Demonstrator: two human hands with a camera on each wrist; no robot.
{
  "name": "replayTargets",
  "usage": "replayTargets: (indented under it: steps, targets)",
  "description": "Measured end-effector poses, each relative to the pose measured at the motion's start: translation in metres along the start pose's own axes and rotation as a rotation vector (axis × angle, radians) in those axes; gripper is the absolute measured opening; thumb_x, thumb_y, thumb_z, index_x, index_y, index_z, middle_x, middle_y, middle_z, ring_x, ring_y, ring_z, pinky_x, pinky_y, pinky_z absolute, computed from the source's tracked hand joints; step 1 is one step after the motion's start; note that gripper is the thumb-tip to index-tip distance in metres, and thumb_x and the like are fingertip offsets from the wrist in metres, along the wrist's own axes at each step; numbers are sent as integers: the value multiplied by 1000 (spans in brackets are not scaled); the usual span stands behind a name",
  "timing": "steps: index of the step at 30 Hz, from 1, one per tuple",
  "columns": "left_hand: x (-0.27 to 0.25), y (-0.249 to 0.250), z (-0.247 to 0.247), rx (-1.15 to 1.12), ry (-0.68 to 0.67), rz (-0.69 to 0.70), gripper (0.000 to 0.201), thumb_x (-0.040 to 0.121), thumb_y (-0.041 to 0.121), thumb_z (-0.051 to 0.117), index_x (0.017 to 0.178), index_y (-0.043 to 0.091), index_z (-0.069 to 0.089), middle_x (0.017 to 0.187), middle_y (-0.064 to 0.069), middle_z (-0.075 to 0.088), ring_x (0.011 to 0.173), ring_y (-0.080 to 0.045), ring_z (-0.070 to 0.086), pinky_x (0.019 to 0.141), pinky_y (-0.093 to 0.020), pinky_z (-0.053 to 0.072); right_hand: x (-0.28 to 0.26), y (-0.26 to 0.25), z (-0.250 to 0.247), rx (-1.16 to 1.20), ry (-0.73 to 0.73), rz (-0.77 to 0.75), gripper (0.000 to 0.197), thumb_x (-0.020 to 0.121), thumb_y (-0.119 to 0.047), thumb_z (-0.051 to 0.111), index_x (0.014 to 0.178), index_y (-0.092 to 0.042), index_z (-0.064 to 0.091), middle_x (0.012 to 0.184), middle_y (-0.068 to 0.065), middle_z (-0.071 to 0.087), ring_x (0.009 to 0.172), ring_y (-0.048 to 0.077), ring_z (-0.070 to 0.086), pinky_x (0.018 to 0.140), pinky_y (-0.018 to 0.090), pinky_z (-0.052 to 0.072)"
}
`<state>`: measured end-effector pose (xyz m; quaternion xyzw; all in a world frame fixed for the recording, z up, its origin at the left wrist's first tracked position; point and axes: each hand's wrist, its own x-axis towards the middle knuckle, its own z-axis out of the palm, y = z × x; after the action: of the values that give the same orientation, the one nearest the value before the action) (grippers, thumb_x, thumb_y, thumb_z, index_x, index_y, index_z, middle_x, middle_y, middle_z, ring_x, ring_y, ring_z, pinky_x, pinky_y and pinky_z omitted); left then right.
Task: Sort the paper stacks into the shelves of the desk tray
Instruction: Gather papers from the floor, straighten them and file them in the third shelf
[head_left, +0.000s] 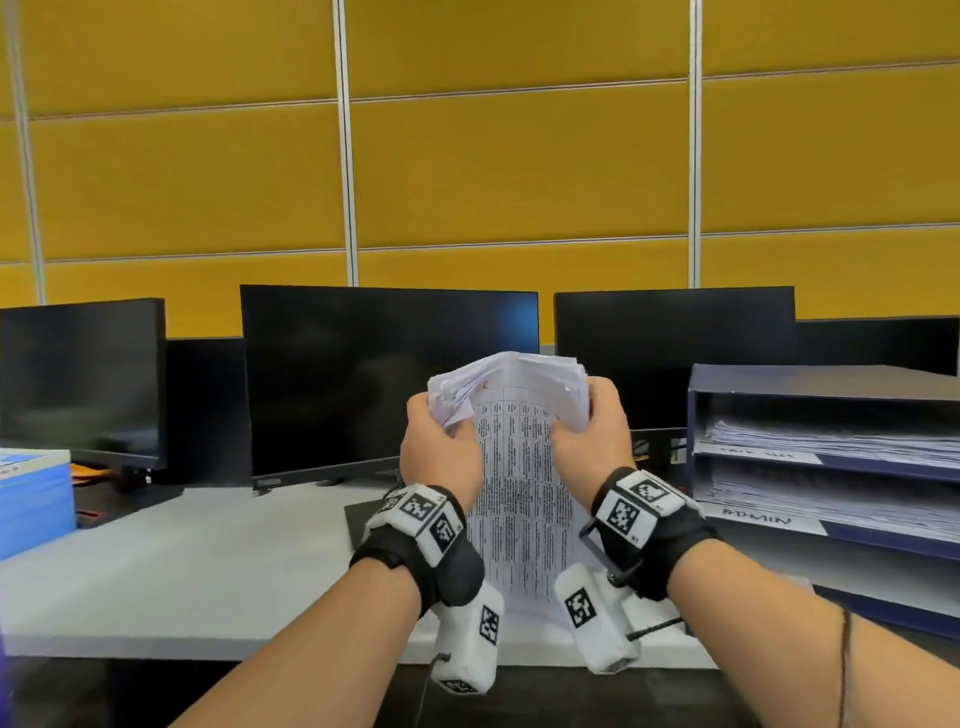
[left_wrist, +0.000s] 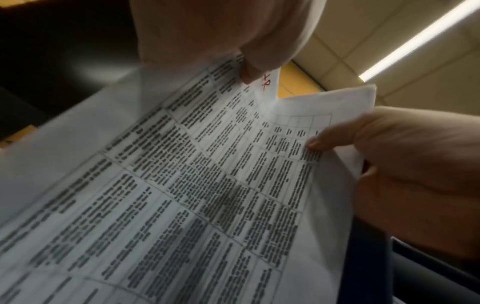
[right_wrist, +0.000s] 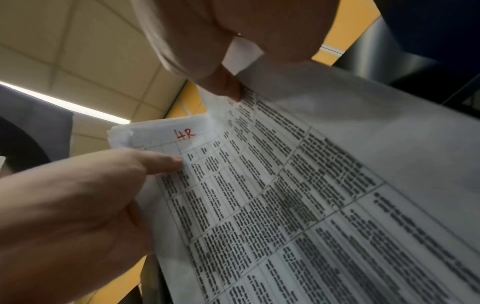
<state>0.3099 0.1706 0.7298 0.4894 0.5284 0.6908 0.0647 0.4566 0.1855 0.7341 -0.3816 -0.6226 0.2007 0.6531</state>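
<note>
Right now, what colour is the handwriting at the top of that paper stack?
Red, reading "HR", on the paper stack; the right wrist view shows it best.

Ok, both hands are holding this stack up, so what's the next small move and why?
Probably carry the stack right toward the tray. Its top sheet is marked HR in red; the left hand and right hand both grip its top edge. The readable shelf label says ADMIN, so look for an HR shelf.
</note>
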Motion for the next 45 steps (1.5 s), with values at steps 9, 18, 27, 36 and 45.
replayTargets:
  steps: [9, 18, 27, 36, 45]
  targets:
    - [18, -20, -21, -189, -141, -201, 41, 77, 44, 74, 107, 20, 60, 98, 4, 70, 90, -16, 69, 87, -41, 56, 3, 6, -18, 67, -119, 185, 44, 82, -1, 64, 121, -13, 50, 107, 4, 62, 97, 19, 63, 71, 24, 51]
    - [-3, -13, -22, 4, 33, 134, 58, 84, 29, 71, 125, 24, 31, 124, 3, 40, 104, -14, 53, 83, -26, 47, -1, 3, -15, -18, -99, 182, 35, 87, -5, 61, 121, -10, 54, 107, 3, 61, 94, 17, 58, 78, 29, 48]
    - [13, -9, -51, 196, 53, 256, 37, 75, 39, 76, 107, 29, 60, 123, 6, 42, 110, -10, 43, 92, -26, 41, 5, 1, -16, -38, -111, 228, 41, 85, -4, 64, 124, -9, 50, 117, 10, 60, 108, 27, 59, 85, 37, 50]
    - [20, 1, -64, 161, -68, 253, 23, 87, 37, 65, 102, 21, 70, 106, 4, 54, 93, -10, 53, 84, -27, 49, 8, -1, -16, -87, -112, 241, 45, 84, -2, 66, 126, -8, 50, 119, 11, 61, 112, 29, 58, 92, 43, 50]
    - [37, 22, -72, 271, -138, 141, 13, 87, 24, 66, 94, 18, 76, 84, 8, 65, 79, -6, 58, 75, -22, 46, 8, -2, -17, -75, -144, 236, 43, 83, 1, 65, 124, -7, 52, 117, 12, 62, 111, 28, 59, 91, 41, 50]
